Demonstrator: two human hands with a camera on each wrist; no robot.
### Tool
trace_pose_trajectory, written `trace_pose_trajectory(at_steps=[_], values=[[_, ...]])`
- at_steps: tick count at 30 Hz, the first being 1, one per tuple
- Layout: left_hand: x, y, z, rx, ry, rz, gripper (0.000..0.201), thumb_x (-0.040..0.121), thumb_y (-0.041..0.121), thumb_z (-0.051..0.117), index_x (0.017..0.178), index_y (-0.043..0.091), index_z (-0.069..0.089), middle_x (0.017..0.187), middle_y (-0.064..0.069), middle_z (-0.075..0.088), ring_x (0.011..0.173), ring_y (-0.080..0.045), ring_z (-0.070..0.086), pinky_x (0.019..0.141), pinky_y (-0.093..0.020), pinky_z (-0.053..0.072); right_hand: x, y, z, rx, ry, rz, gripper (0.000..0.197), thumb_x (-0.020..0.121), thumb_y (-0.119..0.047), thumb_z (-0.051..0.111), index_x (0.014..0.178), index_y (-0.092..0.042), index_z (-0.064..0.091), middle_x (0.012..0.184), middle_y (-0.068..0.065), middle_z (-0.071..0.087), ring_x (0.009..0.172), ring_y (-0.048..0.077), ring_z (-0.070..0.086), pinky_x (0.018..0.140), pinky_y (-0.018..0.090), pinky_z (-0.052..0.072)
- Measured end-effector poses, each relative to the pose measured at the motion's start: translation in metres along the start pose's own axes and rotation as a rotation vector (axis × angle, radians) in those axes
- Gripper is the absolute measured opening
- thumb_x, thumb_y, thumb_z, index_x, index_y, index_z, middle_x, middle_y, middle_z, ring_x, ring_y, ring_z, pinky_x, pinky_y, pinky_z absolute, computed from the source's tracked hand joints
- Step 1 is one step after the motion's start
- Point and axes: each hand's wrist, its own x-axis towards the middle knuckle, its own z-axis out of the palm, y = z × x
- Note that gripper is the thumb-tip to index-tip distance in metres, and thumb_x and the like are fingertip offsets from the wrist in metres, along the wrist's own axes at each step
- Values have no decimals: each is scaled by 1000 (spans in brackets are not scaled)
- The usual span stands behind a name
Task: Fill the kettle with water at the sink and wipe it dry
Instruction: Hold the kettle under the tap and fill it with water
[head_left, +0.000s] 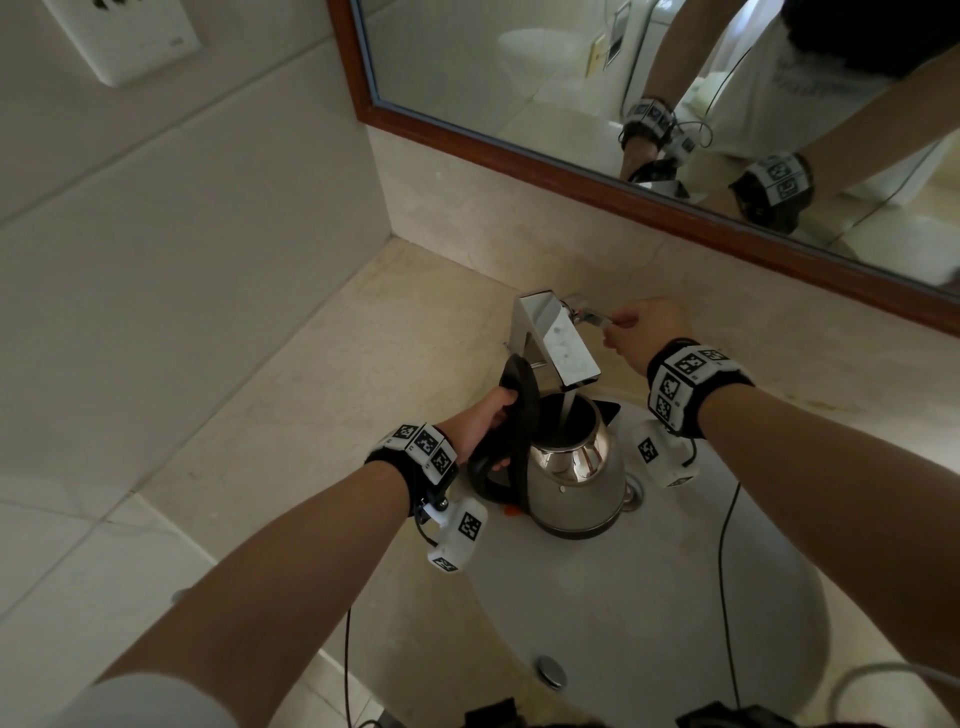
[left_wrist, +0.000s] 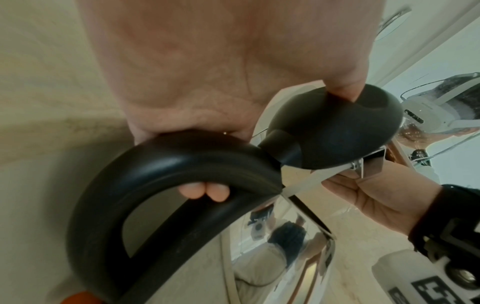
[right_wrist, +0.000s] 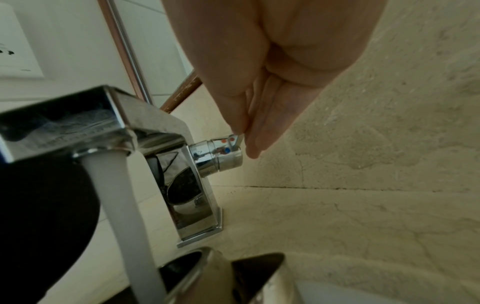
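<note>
A steel kettle (head_left: 576, 483) with a black handle (head_left: 491, 467) stands in the white sink (head_left: 649, 597), right under the chrome tap (head_left: 558, 338). Its black lid (head_left: 519, 389) is tipped up and back. A stream of water (head_left: 566, 415) runs from the spout into the kettle's mouth. My left hand (head_left: 493, 426) grips the handle, with fingers (left_wrist: 205, 190) curled under it and the thumb (left_wrist: 342, 86) on the lid (left_wrist: 335, 127). My right hand (head_left: 615, 325) pinches the thin tap lever (right_wrist: 237, 139) at the tap's right side.
A beige stone counter (head_left: 363, 364) surrounds the sink, with tiled wall to the left and a wood-framed mirror (head_left: 571, 176) behind. A wall socket (head_left: 124, 36) sits at upper left. The sink drain (head_left: 550, 670) is near the front. Cables hang from both wrists.
</note>
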Motion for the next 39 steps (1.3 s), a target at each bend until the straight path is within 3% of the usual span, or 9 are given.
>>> trace_pose_trajectory(at_steps=[3,6,8,12,18,23,28,33,39], values=[[-1,0,0,-2,-2,-8,85,54,70,47,102,2,63,87,-16,65,69,-26,62,69,-32,49,0,0,0,-9,3,-2,13,88,-18,64,97,-16,72,86,4,75,86,24,70,86,43,57],[-1,-1,0,-10,1,-7,85,54,70,48,102,3,64,88,-16,66,72,-27,62,73,-34,49,-1,-1,-1,-37,-10,-17,10,88,-19,63,82,-22,70,86,6,75,86,25,70,85,44,57],[0,-1,1,-11,3,-7,85,54,70,48,103,2,64,88,-16,65,72,-28,61,74,-35,48,-1,-1,-1,-43,-4,-20,22,87,-18,64,68,-27,62,84,6,75,85,26,70,84,45,58],[2,-1,0,-15,16,-2,87,54,70,49,105,0,63,89,-19,64,69,-29,61,68,-33,49,-2,-2,-3,-55,-2,-30,27,87,-19,63,62,-28,59,83,9,75,84,29,70,82,46,58],[0,-2,1,-14,7,22,83,56,69,48,96,-1,63,78,-17,63,59,-26,60,59,-30,49,-1,-2,-3,-58,-3,-34,19,88,-18,64,70,-25,62,86,13,75,86,31,70,84,47,57],[1,-2,0,-8,-19,9,85,57,70,47,100,-2,62,85,-20,63,61,-25,59,60,-29,49,2,1,0,-6,5,-3,12,88,-18,65,96,-13,72,87,8,75,87,27,70,85,44,57],[5,-3,0,-25,7,-8,85,60,66,47,109,-2,60,88,-17,65,63,-24,62,57,-28,50,2,1,0,-15,1,-12,11,88,-16,65,94,-10,72,87,12,75,87,29,70,85,46,57],[0,0,4,-59,-2,-11,71,69,58,40,103,-2,57,80,-14,62,58,-20,60,52,-23,49,4,2,1,-28,0,-16,19,87,-16,65,103,-7,71,92,13,75,90,29,70,86,46,57],[3,-1,2,-49,6,-2,83,54,66,49,102,-2,59,81,-16,62,61,-24,60,57,-27,49,4,2,0,-55,-1,-26,13,88,-19,65,97,-13,73,88,9,75,86,27,70,84,45,58]])
